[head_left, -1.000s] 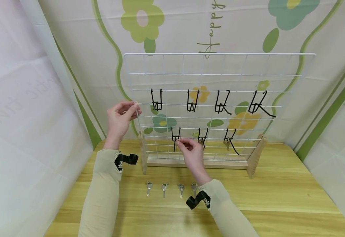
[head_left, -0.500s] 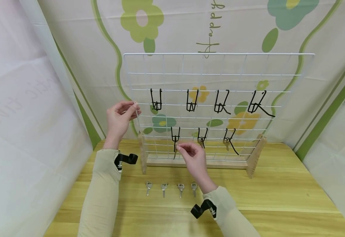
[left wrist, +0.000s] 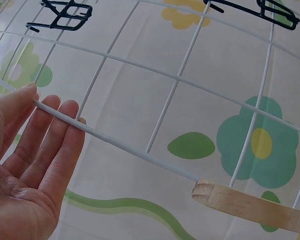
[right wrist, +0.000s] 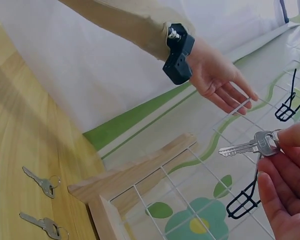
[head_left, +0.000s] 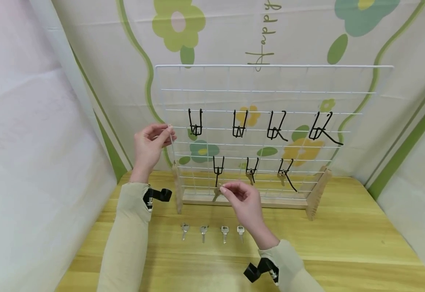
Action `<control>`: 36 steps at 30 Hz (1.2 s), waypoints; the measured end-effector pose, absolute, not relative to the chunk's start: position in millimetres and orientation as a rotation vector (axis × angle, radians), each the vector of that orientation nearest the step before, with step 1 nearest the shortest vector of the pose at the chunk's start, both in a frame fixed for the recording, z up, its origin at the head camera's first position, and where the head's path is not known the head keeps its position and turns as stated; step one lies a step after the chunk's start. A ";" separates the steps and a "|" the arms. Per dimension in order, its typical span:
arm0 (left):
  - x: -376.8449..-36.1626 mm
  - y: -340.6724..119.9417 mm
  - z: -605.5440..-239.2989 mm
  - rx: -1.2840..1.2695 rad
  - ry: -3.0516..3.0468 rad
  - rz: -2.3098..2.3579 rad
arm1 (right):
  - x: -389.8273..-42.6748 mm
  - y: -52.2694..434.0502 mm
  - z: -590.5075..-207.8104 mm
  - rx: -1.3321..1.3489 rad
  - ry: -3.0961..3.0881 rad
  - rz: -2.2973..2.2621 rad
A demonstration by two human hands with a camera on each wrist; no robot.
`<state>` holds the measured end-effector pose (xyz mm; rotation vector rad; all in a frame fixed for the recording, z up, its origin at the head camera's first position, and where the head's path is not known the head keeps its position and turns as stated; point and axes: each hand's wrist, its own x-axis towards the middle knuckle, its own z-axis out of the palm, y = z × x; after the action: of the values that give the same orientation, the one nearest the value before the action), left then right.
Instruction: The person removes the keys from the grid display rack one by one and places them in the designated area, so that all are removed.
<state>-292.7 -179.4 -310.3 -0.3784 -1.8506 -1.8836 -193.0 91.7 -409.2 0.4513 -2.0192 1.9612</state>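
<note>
two keys (head_left: pixel 282 179) hung, five apparently left

the right hand (head_left: pixel 246 207) pinches a flat, toothed metal key (right wrist: pixel 255 146) near the lower-left bent-wire hook (head_left: pixel 217 175); contact is unclear. the left hand (head_left: pixel 148 144) pinches the white rack's (head_left: pixel 274 65) left edge. four keys (head_left: pixel 203 233) lie loose on the wood-grained worktop (head_left: pixel 343 243), nearer its left edge.

Backdrop cloth (head_left: pixel 99 44) behind, off-wht, printed w/ lt-grn flower (head_left: pixel 178 22) upper L, teal flower (head_left: pixel 366 14) upper R, sideways "Happy" script (head_left: pixel 263 42) betw., wavy grn borders (head_left: pixel 148 77). L side cloth (head_left: pixel 33 134) pale, soft folds; R side cloth (head_left: pixel 416 202) pale, diag. grn stripe (head_left: pixel 409 148) near back corner. Tabletop (head_left: pixel 361 247) yellowish wood-grain, approx. even lt., faint sheen near front.
</note>
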 end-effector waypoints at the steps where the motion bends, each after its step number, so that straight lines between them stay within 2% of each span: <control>1: -292.8 -179.2 -310.5 -0.378 -1.851 -1.886 | -190.9 93.8 -409.3 0.451 -2.020 1.961; 12: -293.9 -178.7 -311.3 -0.384 -1.858 -1.875 | -179.0 138.9 -426.8 0.381 -2.084 1.963; 25: -292.4 -178.2 -310.2 -0.378 -1.839 -1.891 | -174.7 205.2 -481.4 0.194 -2.539 1.834; 36: -294.2 -178.4 -310.6 -0.372 -1.856 -1.882 | -179.8 218.3 -518.1 0.170 -2.712 1.695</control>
<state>-294.2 -178.4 -310.6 -0.3725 -1.8565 -1.8823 -179.8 218.3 -518.1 0.1696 -2.7122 1.6954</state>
